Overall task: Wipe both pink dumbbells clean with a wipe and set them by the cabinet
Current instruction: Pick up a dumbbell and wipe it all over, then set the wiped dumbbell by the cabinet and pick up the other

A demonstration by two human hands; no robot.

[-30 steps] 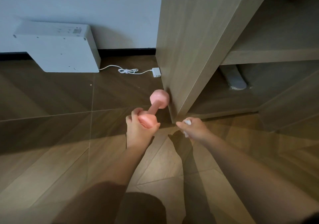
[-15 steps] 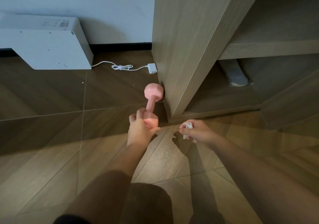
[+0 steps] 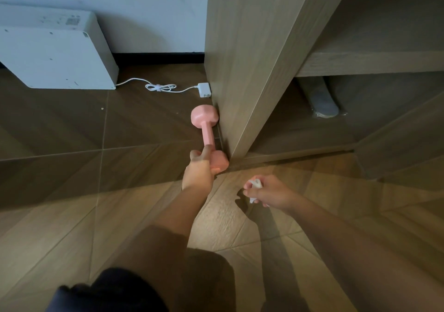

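Note:
One pink dumbbell (image 3: 206, 129) lies on the wooden floor along the left side of the wooden cabinet (image 3: 242, 54), its far head touching the cabinet panel. My left hand (image 3: 199, 171) grips its near head, with fingers over the handle's end. My right hand (image 3: 269, 191) hovers to the right, low over the floor in front of the cabinet corner, closed on a crumpled white wipe (image 3: 255, 185). No second dumbbell is in view.
A white box-shaped appliance (image 3: 55, 52) stands against the wall at the left; its white cable and plug (image 3: 204, 89) lie on the floor just behind the dumbbell. A grey slipper (image 3: 322, 100) sits in the cabinet's bottom compartment. My knees are at the bottom edge.
My left hand has brought the dumbbell down from a tilted hold to lie flat against the cabinet's side. My right hand with the wipe has dropped back slightly to the right.

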